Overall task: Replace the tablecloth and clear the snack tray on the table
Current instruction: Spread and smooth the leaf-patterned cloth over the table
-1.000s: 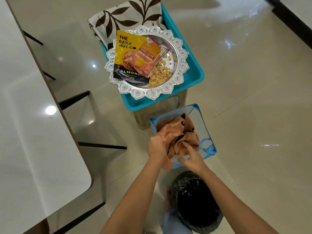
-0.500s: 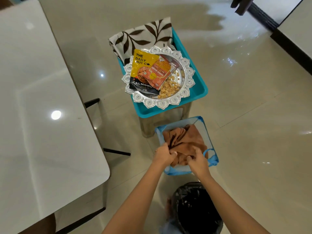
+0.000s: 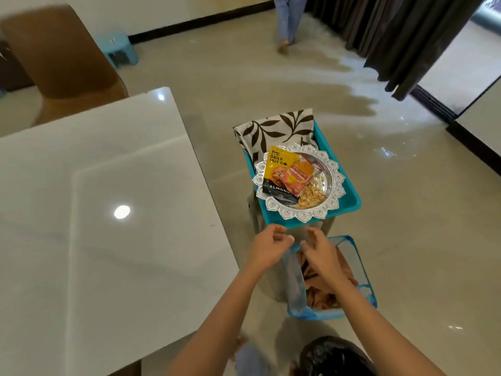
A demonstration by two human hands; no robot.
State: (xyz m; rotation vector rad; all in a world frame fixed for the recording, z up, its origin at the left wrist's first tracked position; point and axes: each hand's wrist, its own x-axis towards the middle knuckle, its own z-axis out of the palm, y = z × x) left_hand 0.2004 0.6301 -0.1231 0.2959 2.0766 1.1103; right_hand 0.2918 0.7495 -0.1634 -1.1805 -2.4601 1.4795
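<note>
Glossy beige floor tiles (image 3: 406, 240) are reflecting daylight well beyond the fingers (image 3: 276, 231). Left of them, a glossy white table (image 3: 108, 267) is mirroring a lamp, with a brown chair (image 3: 62, 63) standing behind it. Far ahead and rightward, dark curtains (image 3: 406, 36) are hanging beside a bright window (image 3: 461, 71). A pale blue stool (image 3: 119, 48) is sitting by the white wall (image 3: 162, 12).

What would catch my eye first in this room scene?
The ornate silver tray, loaded with bright snack packets and loose nuts, sits on a teal tub right of the glossy white table. Nearer the camera, the left hand and right hand hover over a blue basket holding crumpled brown cloth.
</note>
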